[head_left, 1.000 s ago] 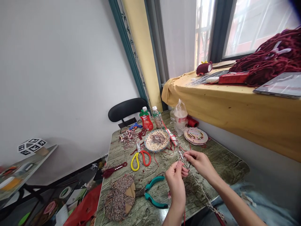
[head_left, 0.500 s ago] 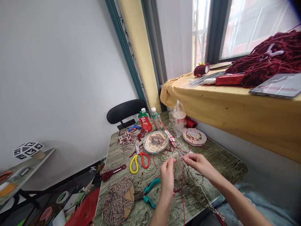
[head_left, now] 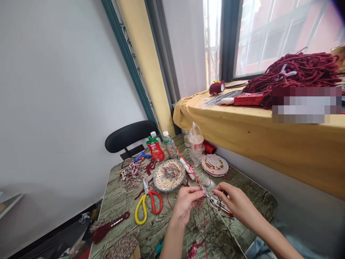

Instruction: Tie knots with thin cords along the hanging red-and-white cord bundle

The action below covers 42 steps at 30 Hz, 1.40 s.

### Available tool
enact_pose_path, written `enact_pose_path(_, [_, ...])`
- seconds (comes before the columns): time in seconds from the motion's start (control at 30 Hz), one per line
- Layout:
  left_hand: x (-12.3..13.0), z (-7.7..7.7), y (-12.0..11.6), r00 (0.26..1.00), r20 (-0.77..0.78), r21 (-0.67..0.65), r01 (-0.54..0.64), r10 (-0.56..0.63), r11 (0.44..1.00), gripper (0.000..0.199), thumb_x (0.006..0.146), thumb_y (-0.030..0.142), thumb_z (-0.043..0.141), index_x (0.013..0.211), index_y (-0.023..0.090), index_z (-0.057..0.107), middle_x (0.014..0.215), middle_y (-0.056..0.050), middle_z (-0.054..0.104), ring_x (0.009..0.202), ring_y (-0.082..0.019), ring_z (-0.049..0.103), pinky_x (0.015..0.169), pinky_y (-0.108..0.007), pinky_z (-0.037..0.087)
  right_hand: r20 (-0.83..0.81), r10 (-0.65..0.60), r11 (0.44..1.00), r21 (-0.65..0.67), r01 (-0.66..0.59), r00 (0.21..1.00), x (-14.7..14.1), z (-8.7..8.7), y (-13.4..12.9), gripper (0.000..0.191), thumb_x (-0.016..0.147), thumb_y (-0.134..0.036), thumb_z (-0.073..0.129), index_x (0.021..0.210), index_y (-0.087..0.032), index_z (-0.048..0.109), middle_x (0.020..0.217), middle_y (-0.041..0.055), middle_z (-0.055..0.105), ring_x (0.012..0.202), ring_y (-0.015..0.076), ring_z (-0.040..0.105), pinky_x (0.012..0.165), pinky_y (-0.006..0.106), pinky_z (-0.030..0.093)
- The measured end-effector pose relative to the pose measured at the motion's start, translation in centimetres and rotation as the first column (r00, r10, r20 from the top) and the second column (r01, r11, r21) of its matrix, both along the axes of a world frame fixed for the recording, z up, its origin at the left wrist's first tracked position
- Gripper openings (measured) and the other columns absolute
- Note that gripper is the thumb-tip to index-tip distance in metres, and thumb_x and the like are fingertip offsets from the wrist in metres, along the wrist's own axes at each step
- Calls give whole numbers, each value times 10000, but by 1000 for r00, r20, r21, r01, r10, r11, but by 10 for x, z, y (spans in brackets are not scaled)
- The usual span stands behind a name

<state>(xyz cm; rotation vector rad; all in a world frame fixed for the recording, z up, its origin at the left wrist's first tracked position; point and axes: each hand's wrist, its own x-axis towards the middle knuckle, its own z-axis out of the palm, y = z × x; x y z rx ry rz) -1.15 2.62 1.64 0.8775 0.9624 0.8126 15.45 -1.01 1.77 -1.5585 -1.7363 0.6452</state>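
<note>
Left fingers [head_left: 198, 194] in rightward pinch at cords [head_left: 207, 194]

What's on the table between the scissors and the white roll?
A round woven basket holding snippets of cord lies between the scissors and the white roll, as the head view shows.

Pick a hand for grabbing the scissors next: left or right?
Left, probably: the left hand is nearer the scissors, though it pinches the cords and would have to let go. The right hand sits farther off, across the cords.
</note>
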Motion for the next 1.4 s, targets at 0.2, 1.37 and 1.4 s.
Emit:
enact_pose_path(0.2, [-1, 6, 8, 1000, -20, -14, 3, -4, 1000, 223, 495, 216, 731, 665, 124, 620, 623, -12, 592, 554, -86, 510, 529, -197, 399, 52, -105, 994, -15, 106, 993, -10, 1, -16, 156, 779, -409, 456, 761, -257, 489, 657, 6, 547, 542, 155, 490, 527, 264, 354])
enact_pose_path(1.37, [5, 0, 10, 998, 48, 5, -29, 29, 1000, 234, 545, 238, 718, 691, 93, 606, 650, -36, 592, 584, -97, 505, 563, -226, 420, -643, -199, 927, -369, -71, 740, -28, 6, -1, 402, 550, -553, 608, 549, -159, 525, 530, -38, 408, 517, 94, 323, 498, 216, 252])
enact_pose_path(1.4, [5, 1, 10, 998, 64, -5, -26, 26, 1000, 234, 542, 235, 721, 686, 93, 604, 648, -35, 590, 583, -97, 504, 563, -229, 423, -666, -197, 930, -360, -78, 719, -29, 6, -2, 400, 554, -549, 609, 553, -160, 518, 535, -39, 400, 524, 95, 316, 501, 215, 249])
